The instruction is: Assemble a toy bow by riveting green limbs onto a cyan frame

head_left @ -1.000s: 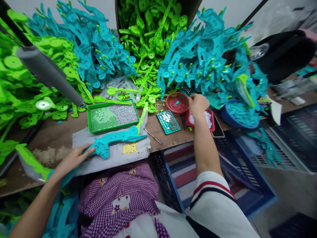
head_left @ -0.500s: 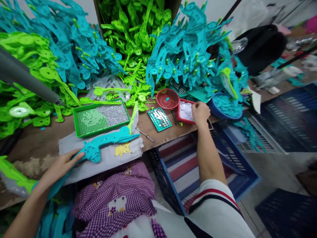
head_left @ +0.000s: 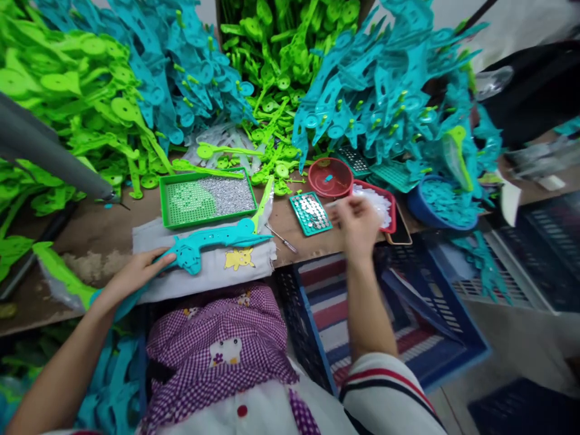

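My left hand (head_left: 140,270) is closed on the near end of a long turquoise plastic part (head_left: 212,237), which lies across a folded grey cloth (head_left: 158,292) with a yellow cartoon print. My right hand (head_left: 359,228) is closed in a pinch, with a small whitish piece (head_left: 333,208) at the fingertips, blurred by motion. It hovers in front of a red tray (head_left: 392,208) of thin white pieces (head_left: 379,200). Just left of that hand is a teal tray (head_left: 317,229) holding rows of round metal discs.
A green tray (head_left: 164,208) of small metal parts sits behind the cloth, with a screwdriver (head_left: 285,241) to its right. A red bowl (head_left: 335,192) and blue bowl (head_left: 423,216) stand nearby. Turquoise parts (head_left: 376,84) and green parts (head_left: 90,78) are heaped behind. A blue crate (head_left: 312,338) is below the table edge.
My right hand has come out of the red tray and moved left toward the disc tray, with a small whitish piece now visible. My left hand stays on the turquoise part. The camera view has shifted.
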A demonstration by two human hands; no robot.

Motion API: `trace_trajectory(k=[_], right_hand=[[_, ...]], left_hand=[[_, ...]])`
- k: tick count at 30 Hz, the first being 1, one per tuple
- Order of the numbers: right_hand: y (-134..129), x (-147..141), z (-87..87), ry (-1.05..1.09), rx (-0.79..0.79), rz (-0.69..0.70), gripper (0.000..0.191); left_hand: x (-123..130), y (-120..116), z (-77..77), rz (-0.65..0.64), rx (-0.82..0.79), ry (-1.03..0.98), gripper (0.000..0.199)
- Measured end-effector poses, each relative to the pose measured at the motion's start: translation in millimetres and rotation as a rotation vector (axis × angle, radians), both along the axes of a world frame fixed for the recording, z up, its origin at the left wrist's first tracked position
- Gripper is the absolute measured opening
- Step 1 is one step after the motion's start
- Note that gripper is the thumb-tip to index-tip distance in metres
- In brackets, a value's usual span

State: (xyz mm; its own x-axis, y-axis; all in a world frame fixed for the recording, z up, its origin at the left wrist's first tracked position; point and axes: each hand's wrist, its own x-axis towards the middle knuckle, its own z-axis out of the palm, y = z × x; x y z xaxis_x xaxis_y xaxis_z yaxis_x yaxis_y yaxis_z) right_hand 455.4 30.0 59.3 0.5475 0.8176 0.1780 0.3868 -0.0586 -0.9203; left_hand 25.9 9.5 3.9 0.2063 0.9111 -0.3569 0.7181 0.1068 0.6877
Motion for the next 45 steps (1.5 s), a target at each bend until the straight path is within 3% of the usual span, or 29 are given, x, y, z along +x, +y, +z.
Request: trace_trajectory(k=[2, 3, 5, 7, 10, 15, 21, 28, 31, 35, 38, 40, 42, 45], right_hand=[[-23.2, -67.0, -18.1, 0.247, -0.031, 0.329, 0.021], [-32.1, -96.4, -29.0, 0.352, -0.060, 0.402, 0.024], [-42.2, -141.3, -49.8, 0.503, -0.084, 0.412, 0.031], [-44.1, -166.9, -65.8, 0.559, -0.082, 0.358, 0.034], [-41.9, -182.6, -79.1, 0.463, -0.058, 0.296, 0.032], [-42.6, -194.9, -90.6, 0.133, -0.001, 0.228, 0.026], [-42.3, -201.1, -97.8, 0.031, -0.012, 0.235, 0.021], [-37.6, -203.0, -95.9, -0.143, -0.121, 0.217, 0.014], [-40.4, -194.6, -86.2, -0.154, -0.174, 0.261, 0.016], [-45.0, -178.4, -46.1, -0.016, -0.150, 0.545, 0.022], [-37.0, -176.8, -3.6, 0.137, 0.008, 0.542, 0.025], [-27.6, -180.7, 16.1, 0.207, 0.127, 0.442, 0.029], [-21.4, -183.5, 19.7, 0.218, 0.172, 0.412, 0.032], [-25.1, -180.6, -8.5, 0.018, 0.138, 0.471, 0.033]], left_hand=[[1.8, -5.1, 5.1, 0.009, 0.016, 0.016, 0.081], [2.8, -8.6, 8.4, 0.017, 0.032, 0.042, 0.079], [4.9, -16.6, 15.1, 0.034, 0.061, 0.134, 0.074], [7.0, -23.6, 20.4, 0.039, 0.076, 0.241, 0.070], [9.0, -28.6, 23.9, 0.032, 0.101, 0.310, 0.064], [8.8, -26.7, 21.4, 0.024, 0.118, 0.263, 0.056], [6.5, -26.6, 18.6, 0.027, 0.132, 0.249, 0.057], [6.1, -30.2, 11.1, 0.009, 0.179, 0.244, 0.055], [4.3, -34.8, 11.1, 0.022, 0.223, 0.253, 0.056], [-4.4, -43.7, 22.6, 0.051, 0.440, 0.230, 0.052], [-10.6, -47.2, 23.5, 0.035, 0.676, 0.259, 0.041], [-10.9, -47.0, 12.2, 0.005, 0.802, 0.318, 0.034], [-8.0, -46.8, -7.1, -0.047, 0.895, 0.364, 0.029], [-1.7, -51.6, -34.5, -0.126, 1.003, 0.388, 0.028]])
